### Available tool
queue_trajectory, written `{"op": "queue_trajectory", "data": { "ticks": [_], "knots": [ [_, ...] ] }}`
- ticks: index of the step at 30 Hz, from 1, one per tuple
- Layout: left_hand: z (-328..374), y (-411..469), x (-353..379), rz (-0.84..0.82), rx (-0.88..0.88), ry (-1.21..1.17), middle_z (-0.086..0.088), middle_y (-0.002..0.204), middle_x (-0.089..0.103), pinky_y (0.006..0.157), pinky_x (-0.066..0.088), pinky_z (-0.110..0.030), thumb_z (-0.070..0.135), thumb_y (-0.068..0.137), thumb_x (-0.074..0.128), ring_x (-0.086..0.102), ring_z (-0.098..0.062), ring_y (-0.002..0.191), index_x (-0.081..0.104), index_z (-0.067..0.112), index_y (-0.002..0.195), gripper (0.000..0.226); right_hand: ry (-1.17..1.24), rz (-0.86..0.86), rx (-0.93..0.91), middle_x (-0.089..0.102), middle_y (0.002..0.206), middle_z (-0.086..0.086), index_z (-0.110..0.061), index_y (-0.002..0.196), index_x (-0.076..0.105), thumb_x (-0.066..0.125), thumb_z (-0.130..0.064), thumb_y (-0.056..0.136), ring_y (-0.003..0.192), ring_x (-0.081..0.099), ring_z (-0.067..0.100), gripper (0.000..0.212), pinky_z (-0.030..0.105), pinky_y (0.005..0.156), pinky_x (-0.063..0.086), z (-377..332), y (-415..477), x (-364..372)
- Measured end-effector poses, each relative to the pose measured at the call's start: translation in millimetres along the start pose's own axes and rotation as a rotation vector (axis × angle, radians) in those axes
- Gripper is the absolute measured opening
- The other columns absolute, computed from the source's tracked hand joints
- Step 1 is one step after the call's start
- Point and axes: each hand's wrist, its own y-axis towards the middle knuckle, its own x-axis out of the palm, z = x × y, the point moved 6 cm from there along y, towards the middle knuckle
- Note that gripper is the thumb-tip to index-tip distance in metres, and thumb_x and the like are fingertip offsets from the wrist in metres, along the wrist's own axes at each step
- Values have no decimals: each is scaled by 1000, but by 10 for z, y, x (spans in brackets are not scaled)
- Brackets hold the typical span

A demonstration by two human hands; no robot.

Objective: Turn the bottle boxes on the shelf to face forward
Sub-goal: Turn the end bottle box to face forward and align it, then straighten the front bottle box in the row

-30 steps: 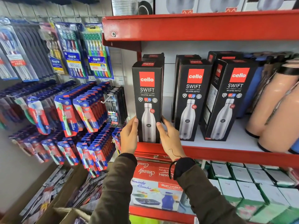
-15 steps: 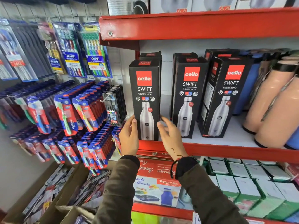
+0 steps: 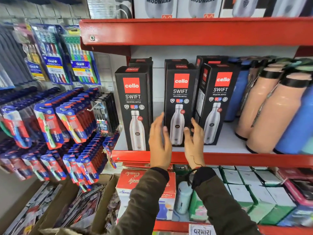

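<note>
Three black bottle boxes stand in the front row on the red shelf (image 3: pixel 237 159). The left box (image 3: pixel 134 106) faces forward at the shelf's front edge. The middle box (image 3: pixel 180 99) also faces forward, set further back. The right box (image 3: pixel 218 102) is turned a little, so its left side panel shows. My left hand (image 3: pixel 159 141) hovers open at the middle box's lower left corner. My right hand (image 3: pixel 194 139) is open at its lower right, fingers spread in front of the box; contact is unclear. More black boxes stand behind each front one.
Peach bottles (image 3: pixel 271 109) and blue bottles (image 3: pixel 298 126) lean at the shelf's right. Toothbrush packs (image 3: pixel 55 126) hang on the wall to the left. An upper red shelf (image 3: pixel 186 31) carries white boxes. Below are small boxes (image 3: pixel 250 189) and a red combo box (image 3: pixel 130 182).
Both hands let go of the left box and moved right to the middle box. The view shifted right and closer.
</note>
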Motion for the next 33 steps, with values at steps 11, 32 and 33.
{"op": "queue_trajectory", "data": {
  "ticks": [11, 32, 33],
  "knots": [
    [-494, 98, 369, -68, -519, -21, -9, 150, 52, 110, 30, -17, 20, 108, 33, 46, -22, 142, 43, 10, 149, 43, -15, -111, 158, 45, 135, -9, -17, 150, 38, 42, -30, 105, 120, 36, 0, 46, -6, 86, 19, 295, 221, 116],
    [-320, -190, 33, -23, -400, 128, -7, 136, 65, 85, 30, 4, 26, 107, 39, 56, -9, 120, 53, 13, 143, 41, -33, -144, 102, 60, 103, -34, -38, 131, 51, 50, -37, 101, 96, 52, -30, 31, -6, 79, 35, 145, -116, -87],
    [-315, -197, 25, -25, -398, 132, -6, 134, 66, 87, 32, 0, 27, 107, 39, 57, -8, 118, 53, 14, 143, 41, -47, -152, 96, 60, 106, -30, -35, 134, 52, 49, -39, 101, 97, 52, -29, 33, -4, 80, 36, 136, -126, -90]
  ]
}}
